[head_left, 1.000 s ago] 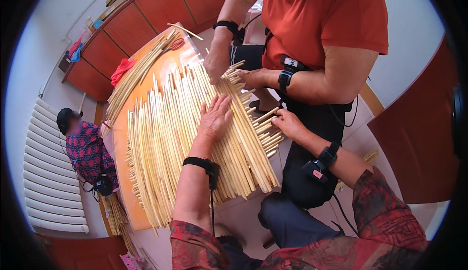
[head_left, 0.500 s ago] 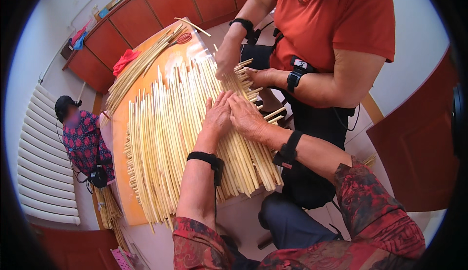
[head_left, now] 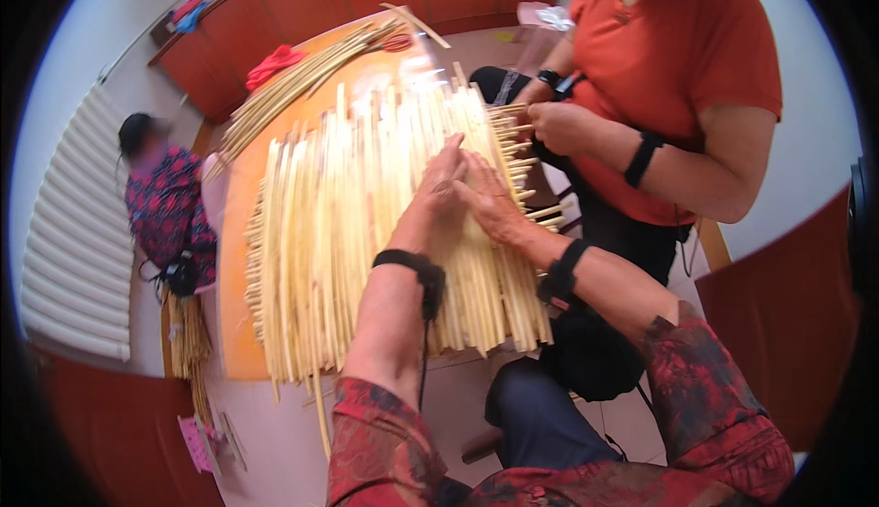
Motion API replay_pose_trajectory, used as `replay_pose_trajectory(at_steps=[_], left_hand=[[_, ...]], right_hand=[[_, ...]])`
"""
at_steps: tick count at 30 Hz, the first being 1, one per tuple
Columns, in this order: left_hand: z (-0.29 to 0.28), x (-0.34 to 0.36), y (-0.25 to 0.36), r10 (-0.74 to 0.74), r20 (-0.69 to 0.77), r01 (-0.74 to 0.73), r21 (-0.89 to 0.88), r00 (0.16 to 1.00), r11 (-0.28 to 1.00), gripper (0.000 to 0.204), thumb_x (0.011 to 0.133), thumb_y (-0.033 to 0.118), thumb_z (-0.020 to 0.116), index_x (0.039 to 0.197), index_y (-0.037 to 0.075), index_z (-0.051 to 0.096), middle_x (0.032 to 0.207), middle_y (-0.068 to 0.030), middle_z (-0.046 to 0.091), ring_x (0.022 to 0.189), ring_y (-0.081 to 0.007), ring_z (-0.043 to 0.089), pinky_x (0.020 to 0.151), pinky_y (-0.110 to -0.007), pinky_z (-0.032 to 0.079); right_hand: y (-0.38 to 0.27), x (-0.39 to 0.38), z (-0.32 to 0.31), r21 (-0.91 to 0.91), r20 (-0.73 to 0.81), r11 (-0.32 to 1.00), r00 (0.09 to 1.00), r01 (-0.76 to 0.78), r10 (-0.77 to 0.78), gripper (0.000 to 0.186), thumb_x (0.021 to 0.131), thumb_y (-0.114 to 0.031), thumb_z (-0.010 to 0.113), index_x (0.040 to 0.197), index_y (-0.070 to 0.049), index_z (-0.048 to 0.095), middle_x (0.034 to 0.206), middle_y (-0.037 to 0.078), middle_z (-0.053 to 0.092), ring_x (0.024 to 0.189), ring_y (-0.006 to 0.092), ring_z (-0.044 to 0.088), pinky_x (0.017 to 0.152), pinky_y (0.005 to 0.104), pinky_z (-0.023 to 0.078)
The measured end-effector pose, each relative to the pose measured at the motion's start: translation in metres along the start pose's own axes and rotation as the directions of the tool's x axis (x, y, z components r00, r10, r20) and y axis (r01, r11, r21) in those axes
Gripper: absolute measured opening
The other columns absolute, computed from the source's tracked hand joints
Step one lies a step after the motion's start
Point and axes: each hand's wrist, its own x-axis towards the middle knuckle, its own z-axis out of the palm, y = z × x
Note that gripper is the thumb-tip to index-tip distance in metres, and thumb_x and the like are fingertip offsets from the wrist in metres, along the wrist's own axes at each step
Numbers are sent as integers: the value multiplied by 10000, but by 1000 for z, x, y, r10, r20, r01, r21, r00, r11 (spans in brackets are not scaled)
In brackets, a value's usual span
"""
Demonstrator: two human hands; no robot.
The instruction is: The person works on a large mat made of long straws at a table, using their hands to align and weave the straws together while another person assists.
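Many pale straw-coloured stalks [head_left: 320, 232] lie side by side in a broad layer on the orange tabletop [head_left: 240, 333], with shorter crosswise ends [head_left: 517, 154] sticking out along the right side. My left hand [head_left: 434, 184] lies on the layer, fingers extended, somewhat blurred. My right hand [head_left: 487, 196] rests flat against it just to the right, the two touching. A co-worker's hands [head_left: 554, 124] are at the layer's upper right edge, fingers bent at the stalk ends; what they hold is unclear.
Loose long stalks [head_left: 302, 76], red-handled scissors [head_left: 395, 43] and a red cloth [head_left: 270, 65] occupy the table's far part. A person in patterned clothing [head_left: 169, 200] is at the left beside a radiator [head_left: 78, 232] and bundled stalks [head_left: 189, 342]. The co-worker in orange [head_left: 668, 58] stands close at right.
My right hand has left the right edge and come onto the layer beside my left. Both then shifted farther up it. The co-worker's hands drew rightward off its top. The view has shifted.
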Motion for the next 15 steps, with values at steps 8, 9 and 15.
replay_pose_trajectory(at_steps=[8, 9, 15], left_hand=[[-14, 2, 8, -135, -19, 115, -417, 991, 902, 541, 932, 185, 540, 1389, -41, 362, 1369, -171, 474, 1263, -241, 449, 1044, -311, 357], [-14, 2, 13, -144, -18, 126, -389, 989, 913, 522, 933, 179, 535, 1378, -45, 379, 1365, -177, 477, 1262, -236, 451, 1042, -303, 359], [-77, -41, 23, -161, -121, 95, -428, 979, 899, 342, 899, 192, 590, 1142, -48, 603, 1069, -119, 665, 961, -209, 623, 870, -310, 474]], right_hand=[[-17, -10, -4, -333, 224, 943, 972, 6, 73, 641, 943, -450, 420, 1437, -59, 304, 1499, 176, 261, 1407, 365, 171, 1130, 495, 99], [-21, -10, -5, -415, 240, 909, 968, 42, 65, 652, 936, -461, 423, 1436, -59, 306, 1505, 174, 248, 1413, 360, 155, 1133, 495, 88], [-28, -12, -6, -513, 306, 856, 946, 67, 110, 688, 919, -507, 407, 1434, -58, 323, 1507, 193, 242, 1422, 355, 127, 1139, 498, 39]])
